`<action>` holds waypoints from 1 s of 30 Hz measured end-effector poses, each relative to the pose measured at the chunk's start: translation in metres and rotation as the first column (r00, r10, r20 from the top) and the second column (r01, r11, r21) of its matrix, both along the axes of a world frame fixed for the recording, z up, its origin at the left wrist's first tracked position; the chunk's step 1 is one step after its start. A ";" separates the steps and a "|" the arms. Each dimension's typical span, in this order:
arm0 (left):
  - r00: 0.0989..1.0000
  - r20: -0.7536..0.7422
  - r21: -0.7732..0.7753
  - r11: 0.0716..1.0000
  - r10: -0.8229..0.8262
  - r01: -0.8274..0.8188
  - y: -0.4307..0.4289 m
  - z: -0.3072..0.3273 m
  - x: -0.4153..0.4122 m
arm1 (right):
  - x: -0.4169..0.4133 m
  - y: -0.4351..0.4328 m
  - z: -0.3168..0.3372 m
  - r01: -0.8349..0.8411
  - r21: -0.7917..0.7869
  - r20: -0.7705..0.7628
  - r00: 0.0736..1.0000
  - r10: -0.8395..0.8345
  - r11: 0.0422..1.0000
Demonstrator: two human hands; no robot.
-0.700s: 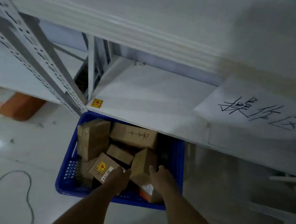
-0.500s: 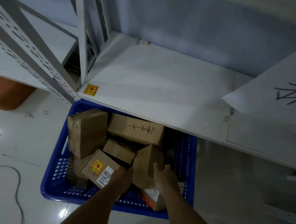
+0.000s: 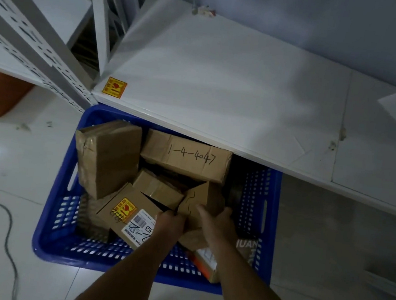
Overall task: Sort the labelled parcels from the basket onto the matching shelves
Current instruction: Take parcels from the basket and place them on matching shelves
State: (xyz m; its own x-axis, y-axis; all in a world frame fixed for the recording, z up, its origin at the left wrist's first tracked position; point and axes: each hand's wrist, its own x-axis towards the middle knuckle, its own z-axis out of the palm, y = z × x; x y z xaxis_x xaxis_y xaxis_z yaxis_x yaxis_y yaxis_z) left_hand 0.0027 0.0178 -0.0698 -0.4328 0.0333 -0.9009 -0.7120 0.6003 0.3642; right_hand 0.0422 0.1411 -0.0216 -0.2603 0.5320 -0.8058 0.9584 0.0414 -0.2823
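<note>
**Both hands on a small box in the basket**

Fingers first: left hand (image 3: 171, 222) knuckles up, fingers curled against the lower left edge of the small tilted box (image 3: 201, 198); right hand (image 3: 217, 221) lies over its near right face, one finger stretched along the cardboard, the rest blurred, so I cannot tell whether they wrap the far side; the box sits lower centre of frame, propped on a corner among the others, inside the blue basket (image 3: 269, 206).

Handling, as a guess: plain taped cardboard, stiff at edges and corners, likely light; faces may dent, tape is slick; best taken across two opposite edges, not by a flap; contents unknown, so treat as fragile.

Basket contents, outward from the hands: a stickered box (image 3: 124, 213) with yellow mark and barcode label, just left; a low box (image 3: 156, 187) behind it; a tall box (image 3: 108, 157) leaning at the left wall; a long box (image 3: 186, 157) marked 1-4-4047 along the far wall; an orange-edged parcel (image 3: 206, 260) under the right forearm.

White shelf (image 3: 224, 79) overhangs the basket's far rim, upper half of frame; a yellow sticker (image 3: 114, 87) at its near left corner.
</note>
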 end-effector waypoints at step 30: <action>0.966 -0.024 0.568 0.791 -0.258 0.226 0.009 0.366 -0.075 | 0.020 0.080 0.321 0.216 -0.432 -0.409 0.818 -0.404 0.875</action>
